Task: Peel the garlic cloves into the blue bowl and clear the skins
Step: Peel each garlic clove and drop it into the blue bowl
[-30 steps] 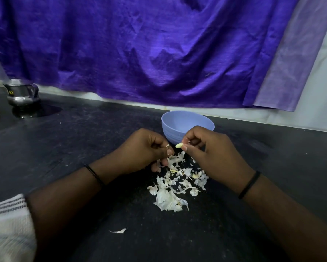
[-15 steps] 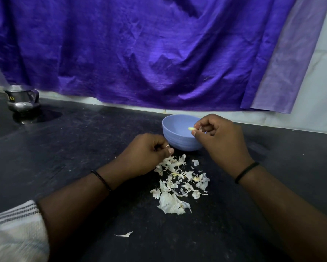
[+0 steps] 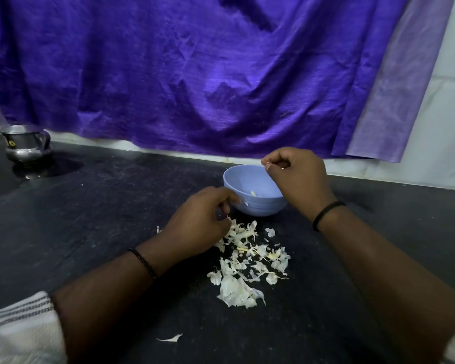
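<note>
One peeled clove (image 3: 253,193) lies on the floor of the blue bowl (image 3: 257,206), a small pale-yellow piece near the front wall; it is too small for me to read its long axis or which way its tip points. From my remote seat I judge the bowl sits at the far edge of the working spot so a finished clove can be dropped in with a short reach, while the skins (image 3: 247,261) fall in a loose heap on the dark counter (image 3: 89,219) just in front of it, well apart from one stray flake (image 3: 170,338) nearer me.

My right hand (image 3: 297,179) hangs over the bowl's far right rim with fingers curled and thumb against forefinger; a tiny pale scrap seems pinched at the tips (probably skin, though I cannot tell for sure). My left hand (image 3: 200,227) is clenched low beside the bowl's near left wall, above the heap, with a thin wisp of skin showing at its fingertips; whether it hides another clove I cannot tell.

Clearing the skins is not yet begun.
</note>
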Demonstrator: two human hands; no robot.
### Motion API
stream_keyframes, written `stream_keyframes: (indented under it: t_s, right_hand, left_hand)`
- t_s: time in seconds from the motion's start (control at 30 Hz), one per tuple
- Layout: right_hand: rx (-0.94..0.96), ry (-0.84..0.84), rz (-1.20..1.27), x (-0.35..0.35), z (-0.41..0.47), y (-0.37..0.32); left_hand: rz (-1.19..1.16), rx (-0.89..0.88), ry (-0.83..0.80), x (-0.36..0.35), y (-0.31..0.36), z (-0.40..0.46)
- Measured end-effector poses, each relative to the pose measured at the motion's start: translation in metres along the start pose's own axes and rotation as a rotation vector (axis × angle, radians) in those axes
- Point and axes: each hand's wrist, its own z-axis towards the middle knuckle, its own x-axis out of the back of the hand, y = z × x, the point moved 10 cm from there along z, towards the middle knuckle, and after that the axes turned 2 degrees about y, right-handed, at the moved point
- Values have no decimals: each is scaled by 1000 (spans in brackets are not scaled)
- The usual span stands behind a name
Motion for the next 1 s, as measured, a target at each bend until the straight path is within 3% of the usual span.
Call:
stream_keyframes:
  t_s: [0.2, 0.43, 0.67, 1.0]
  right_hand:
    - [66, -22, 54, 8, -44, -16]
    - [85, -191, -162, -11, -69, -5]
    - [182, -297, -203, -27, -77, -14]
    - [203, -523, -389, -53, -90, -4]
  left_hand:
    - [-65, 43, 4, 1, 2, 1]
    - [-75, 100, 59, 12, -1, 1]
    - [-23, 65, 130, 21, 1, 1]
    - [29, 78, 98, 11, -6, 2]
